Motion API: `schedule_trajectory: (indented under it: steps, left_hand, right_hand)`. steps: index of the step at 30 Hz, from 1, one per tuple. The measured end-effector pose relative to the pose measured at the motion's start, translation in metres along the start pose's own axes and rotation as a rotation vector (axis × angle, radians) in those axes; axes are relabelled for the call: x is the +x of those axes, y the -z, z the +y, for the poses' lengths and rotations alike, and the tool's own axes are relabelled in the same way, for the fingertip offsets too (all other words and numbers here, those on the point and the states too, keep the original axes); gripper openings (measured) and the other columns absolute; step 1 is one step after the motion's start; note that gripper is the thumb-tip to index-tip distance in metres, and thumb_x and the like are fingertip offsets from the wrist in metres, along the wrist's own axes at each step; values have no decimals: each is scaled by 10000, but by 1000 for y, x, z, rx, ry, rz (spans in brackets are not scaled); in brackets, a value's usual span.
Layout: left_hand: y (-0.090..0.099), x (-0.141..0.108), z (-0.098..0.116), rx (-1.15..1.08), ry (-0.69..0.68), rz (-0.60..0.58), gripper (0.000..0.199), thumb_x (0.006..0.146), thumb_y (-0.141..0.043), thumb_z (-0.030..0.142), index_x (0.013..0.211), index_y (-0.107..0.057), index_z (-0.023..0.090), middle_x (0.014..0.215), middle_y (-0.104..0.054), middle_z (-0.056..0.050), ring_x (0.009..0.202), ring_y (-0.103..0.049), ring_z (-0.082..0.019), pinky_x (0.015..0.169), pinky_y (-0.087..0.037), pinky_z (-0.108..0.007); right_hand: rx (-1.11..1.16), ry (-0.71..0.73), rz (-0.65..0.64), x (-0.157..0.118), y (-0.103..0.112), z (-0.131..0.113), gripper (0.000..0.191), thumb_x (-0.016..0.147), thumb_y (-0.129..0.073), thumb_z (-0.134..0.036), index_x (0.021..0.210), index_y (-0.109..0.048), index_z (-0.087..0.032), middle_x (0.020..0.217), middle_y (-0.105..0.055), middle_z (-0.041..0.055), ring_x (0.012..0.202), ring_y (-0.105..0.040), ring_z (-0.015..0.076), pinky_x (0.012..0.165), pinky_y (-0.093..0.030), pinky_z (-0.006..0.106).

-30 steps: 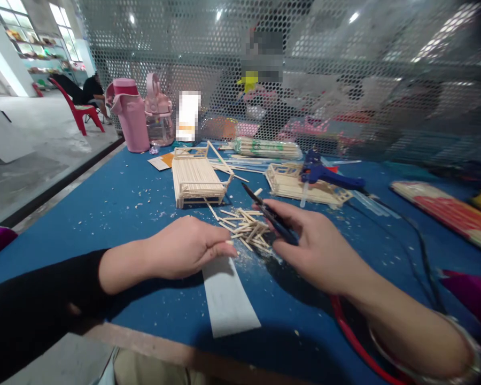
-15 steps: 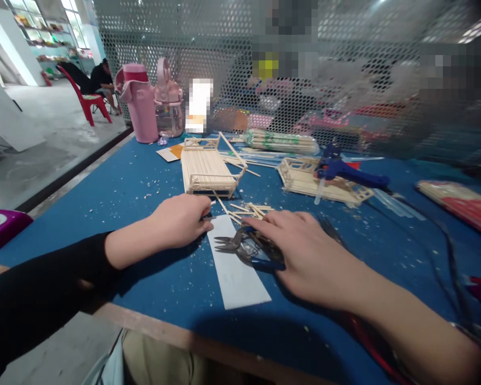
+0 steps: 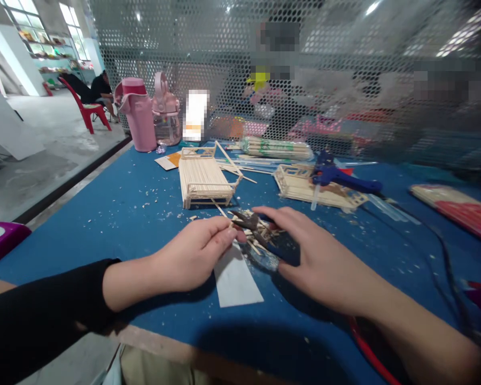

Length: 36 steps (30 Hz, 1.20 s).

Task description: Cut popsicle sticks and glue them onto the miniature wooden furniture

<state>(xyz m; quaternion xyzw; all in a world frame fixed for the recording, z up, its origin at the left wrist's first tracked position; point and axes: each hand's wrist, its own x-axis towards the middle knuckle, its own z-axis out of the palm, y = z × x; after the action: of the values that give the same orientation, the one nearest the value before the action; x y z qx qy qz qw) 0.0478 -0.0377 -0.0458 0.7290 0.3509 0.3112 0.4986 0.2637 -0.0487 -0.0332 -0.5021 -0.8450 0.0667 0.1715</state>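
Observation:
My left hand (image 3: 204,248) pinches a thin wooden stick (image 3: 221,209), which slants up and away from the fingertips toward the stick-built bed model (image 3: 206,176). My right hand (image 3: 304,251) is wrapped around blue-handled cutting pliers (image 3: 250,220). Their dark jaws point left and lie right beside my left fingertips and the stick's near end; whether they touch the stick I cannot tell. Beneath the pliers lies a pile of short cut sticks (image 3: 256,247), partly hidden. A white paper strip (image 3: 239,283) rests under and in front of my left fingers.
A second stick model (image 3: 300,187) stands at the right with a blue glue gun (image 3: 340,174) across it. Bagged sticks (image 3: 276,147) lie by the perforated screen (image 3: 224,59). A pink flask (image 3: 138,117) and a clear bottle (image 3: 167,115) stand back left. Cables run along the right.
My left hand has come nearer and to the right, with the stick now plainly in its fingers. The pliers have moved up from over the paper to my left fingertips.

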Motion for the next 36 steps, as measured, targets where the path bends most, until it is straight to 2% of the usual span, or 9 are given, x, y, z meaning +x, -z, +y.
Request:
schedule_trajectory:
  steps: [4, 7, 12, 17, 20, 24, 27, 32, 36]
  left_hand:
    - [-6, 0, -2, -119, 84, -11, 244, 911, -378, 296, 766, -522, 164, 567, -406, 56, 497, -368, -81, 465, -298, -194]
    - [-6, 0, -1, -97, 111, -23, 243, 905, -399, 291, 764, -543, 155, 547, -403, 59, 492, -360, -81, 454, -287, -189]
    - [-5, 0, -1, -14, 73, -33, 210, 897, -403, 228, 773, -558, 161, 552, -420, 61, 490, -359, -80, 467, -291, -188]
    - [-5, 1, -1, 58, 21, -56, 267, 899, -416, 227, 648, -483, 167, 550, -425, 59, 496, -361, -76, 493, -296, -193]
    - [-5, 1, 0, 93, 6, -47, 257, 900, -415, 227, 666, -502, 166, 557, -438, 55, 512, -376, -84, 511, -310, -198]
    - [-3, -1, 1, 134, -28, -36, 222, 894, -449, 283, 762, -573, 155, 651, -531, 24, 599, -440, -109, 570, -363, -211]
    - [-4, -2, 0, 155, -45, -46, 288, 900, -447, 359, 786, -599, 142, 714, -570, 4, 663, -476, -123, 614, -384, -219]
    - [-12, -4, -3, 222, 31, 46, 443, 919, -373, 447, 661, -570, 146, 603, -531, 10, 581, -443, -116, 537, -331, -221]
    - [-16, -6, -4, 286, 80, 57, 531, 930, -310, 480, 507, -419, 179, 472, -373, 34, 469, -320, -100, 472, -242, -242]
  right_hand:
    - [24, 13, -24, -3, -2, -3, 655, 655, -522, -153, 1305, -450, -197, 1200, -563, 120, 1128, -535, 287, 955, -440, 472]
    - [26, 8, -36, -3, -2, -4, 683, 635, -527, -147, 1311, -450, -203, 1225, -558, 118, 1154, -520, 295, 972, -425, 482]
    - [24, 18, -55, -2, -2, -8, 680, 619, -529, -134, 1292, -474, -215, 1178, -589, 104, 1119, -536, 288, 949, -433, 475]
    - [-8, 67, -28, -2, -3, -9, 676, 618, -536, -140, 1290, -478, -190, 1219, -593, 126, 1132, -540, 300, 950, -428, 504]
    - [-4, 80, -11, -2, -3, -10, 616, 653, -532, -138, 1266, -507, -187, 1213, -610, 134, 1123, -565, 291, 932, -455, 480]
    - [70, 95, 18, 1, -2, -14, 547, 676, -522, -121, 1217, -554, -197, 1157, -652, 111, 1061, -617, 257, 886, -500, 409]
    - [111, 95, 14, 2, -2, -18, 520, 671, -514, -114, 1180, -578, -198, 1119, -673, 94, 1023, -637, 239, 860, -514, 373]
    - [151, 90, -38, 3, -5, -22, 500, 638, -509, -105, 1124, -596, -184, 1104, -679, 100, 1019, -637, 241, 862, -512, 372]
    - [174, 100, -49, 3, -7, -24, 442, 634, -495, -105, 1056, -602, -179, 1027, -693, 90, 958, -649, 233, 804, -529, 353]
